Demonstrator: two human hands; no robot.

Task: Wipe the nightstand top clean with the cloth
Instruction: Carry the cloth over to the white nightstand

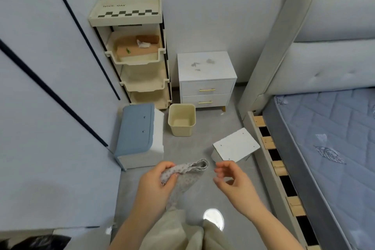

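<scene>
A white two-drawer nightstand (206, 68) with gold handles stands against the far wall. Grey smudges and dust bits (195, 65) mark its top. My left hand (157, 180) pinches a grey dotted cloth (188, 170), which hangs down from it over the floor. My right hand (231, 178) hovers just right of the cloth with loosely curled fingers and holds nothing. Both hands are low in the view, well short of the nightstand.
A cream tiered rack (138, 57) stands left of the nightstand. A beige bin (181, 119) sits on the floor in front. A blue-topped stool box (138, 134) lies at left, a white panel (236, 145) at right. The bed frame (284, 168) lines the right side.
</scene>
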